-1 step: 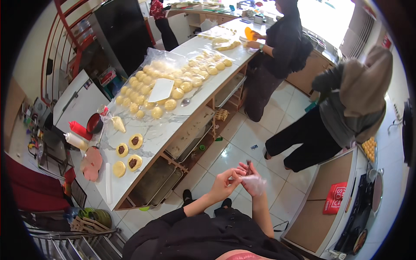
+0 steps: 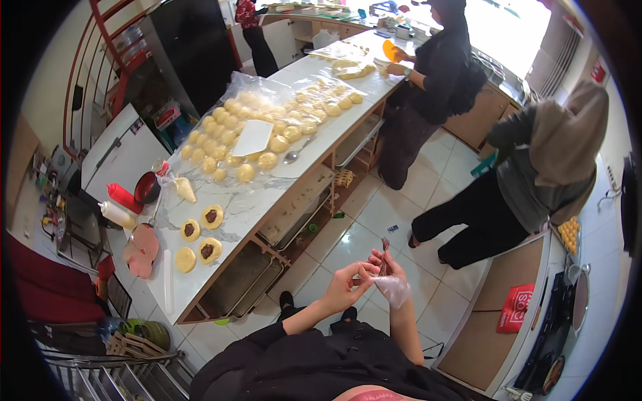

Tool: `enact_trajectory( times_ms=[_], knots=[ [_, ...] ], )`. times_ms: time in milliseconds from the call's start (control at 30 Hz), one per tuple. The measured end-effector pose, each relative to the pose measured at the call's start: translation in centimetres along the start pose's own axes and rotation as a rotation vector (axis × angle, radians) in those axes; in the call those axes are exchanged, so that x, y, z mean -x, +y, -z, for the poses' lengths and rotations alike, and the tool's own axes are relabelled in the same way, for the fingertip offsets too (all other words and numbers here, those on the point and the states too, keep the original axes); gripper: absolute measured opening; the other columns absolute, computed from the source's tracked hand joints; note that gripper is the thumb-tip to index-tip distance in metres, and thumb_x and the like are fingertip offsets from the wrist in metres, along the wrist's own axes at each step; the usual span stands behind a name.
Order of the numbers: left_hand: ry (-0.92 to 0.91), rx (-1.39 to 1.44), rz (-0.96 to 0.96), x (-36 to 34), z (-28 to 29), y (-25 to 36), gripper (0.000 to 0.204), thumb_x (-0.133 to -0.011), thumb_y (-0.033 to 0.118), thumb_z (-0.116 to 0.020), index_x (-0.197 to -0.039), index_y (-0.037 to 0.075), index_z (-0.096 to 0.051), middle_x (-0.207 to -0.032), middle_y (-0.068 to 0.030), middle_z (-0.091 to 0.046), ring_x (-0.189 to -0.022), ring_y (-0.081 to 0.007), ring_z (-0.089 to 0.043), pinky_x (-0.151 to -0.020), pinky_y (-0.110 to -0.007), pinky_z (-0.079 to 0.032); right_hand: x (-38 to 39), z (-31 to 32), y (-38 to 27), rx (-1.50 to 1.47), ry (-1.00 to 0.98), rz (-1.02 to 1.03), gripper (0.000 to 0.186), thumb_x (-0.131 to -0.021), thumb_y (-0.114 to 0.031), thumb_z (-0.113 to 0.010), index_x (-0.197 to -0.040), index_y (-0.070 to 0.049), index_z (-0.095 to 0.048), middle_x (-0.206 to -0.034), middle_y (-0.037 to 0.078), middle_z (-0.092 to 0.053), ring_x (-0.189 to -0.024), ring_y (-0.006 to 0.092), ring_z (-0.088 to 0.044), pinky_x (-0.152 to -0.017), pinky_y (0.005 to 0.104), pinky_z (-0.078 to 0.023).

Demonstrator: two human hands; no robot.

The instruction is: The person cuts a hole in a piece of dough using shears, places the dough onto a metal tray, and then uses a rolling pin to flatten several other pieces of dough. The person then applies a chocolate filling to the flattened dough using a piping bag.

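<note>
Above the floor tiles, in front of my body, both hands hold a thin clear plastic bag [image 2: 393, 292], likely a piping bag, with brown smears in its upper part. My left hand [image 2: 349, 283] pinches its edge between thumb and fingers. My right hand [image 2: 392, 269] is closed around its smeared part, and the loose plastic hangs over the wrist. To the left on the counter lie three flattened dough rounds with brown filling [image 2: 210, 250] and one plain dough round [image 2: 185, 259]. A piping bag with pale filling [image 2: 186, 190] lies behind them.
The long marble counter [image 2: 281, 179] carries many plastic-covered dough balls [image 2: 221, 137], a white scraper [image 2: 253, 138], a spoon [image 2: 291, 157], squeeze bottles [image 2: 119, 214] and a white rolling pin [image 2: 168, 281]. Two people [image 2: 435, 73] stand on the right side; another is at the back.
The bag's brown-smeared end now sticks up higher above my right hand, and its loose plastic has spread. The person on the right has straightened slightly. My view has shifted a little.
</note>
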State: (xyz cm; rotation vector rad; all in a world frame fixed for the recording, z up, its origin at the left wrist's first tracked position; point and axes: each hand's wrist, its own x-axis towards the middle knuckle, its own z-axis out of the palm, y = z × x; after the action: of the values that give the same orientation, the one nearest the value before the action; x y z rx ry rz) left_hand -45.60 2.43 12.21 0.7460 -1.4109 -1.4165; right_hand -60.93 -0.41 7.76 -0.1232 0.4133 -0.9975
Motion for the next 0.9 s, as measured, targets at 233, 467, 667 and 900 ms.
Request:
enact_trajectory(
  times_ms=[233, 467, 667, 900],
  knots=[
    [0.172, 0.009, 0.139, 5.3, 13.2, 0.8, 0.037, -0.08, 0.028, -0.054, -0.103, 0.003, -0.042, -0.094, -0.0088, -0.052, -0.087, -0.0173, -0.053, -0.07, -0.031, -0.045, -8.2, -10.3, 10.1, 0.617, 0.018, 0.152, 0.019, -0.089, -0.021, -0.041, -0.086, -0.004, -0.048, -0.078, 0.005, -0.053, -0.075, 0.0147, -0.055, -0.069, 0.0268, -0.045],
    [0.225, -0.059, 0.282, 10.9, 25.9, 4.0, 0.031, -0.083, 0.013, -0.049, -0.11, -0.002, -0.042, -0.093, -0.0056, -0.052, -0.084, -0.0118, -0.05, -0.073, -0.026, -0.041, -16.3, -18.6, 22.1, 1.045, -0.259, -0.109, 0.026, -0.09, -0.027, -0.038, -0.086, -0.005, -0.05, -0.082, 0.0, -0.052, -0.066, 0.006, -0.049, -0.06, 0.0197, -0.041],
    [0.42, 0.122, 0.149, 12.7, 30.0, 6.5, 0.016, -0.089, 0.018, -0.037, -0.093, 0.005, -0.045, -0.074, 0.0008, -0.044, -0.065, -0.0066, -0.04, -0.06, -0.019, -0.035, -20.0, -22.8, 25.9, 0.939, -0.327, -0.329, 0.032, -0.091, -0.031, -0.034, -0.098, -0.004, -0.051, -0.091, 0.001, -0.055, -0.075, 0.0071, -0.05, -0.066, 0.0197, -0.041],
    [0.783, 0.015, 0.069, 15.9, 34.1, 6.4, 0.031, -0.089, 0.028, -0.038, -0.105, 0.004, -0.047, -0.08, -0.0021, -0.049, -0.071, -0.0093, -0.046, -0.06, -0.023, -0.038, -23.5, -24.4, 31.2, 1.107, -0.529, -0.471, 0.027, -0.089, -0.022, -0.039, -0.099, -0.001, -0.053, -0.09, 0.006, -0.057, -0.082, 0.0134, -0.053, -0.072, 0.0252, -0.042]
  ],
)
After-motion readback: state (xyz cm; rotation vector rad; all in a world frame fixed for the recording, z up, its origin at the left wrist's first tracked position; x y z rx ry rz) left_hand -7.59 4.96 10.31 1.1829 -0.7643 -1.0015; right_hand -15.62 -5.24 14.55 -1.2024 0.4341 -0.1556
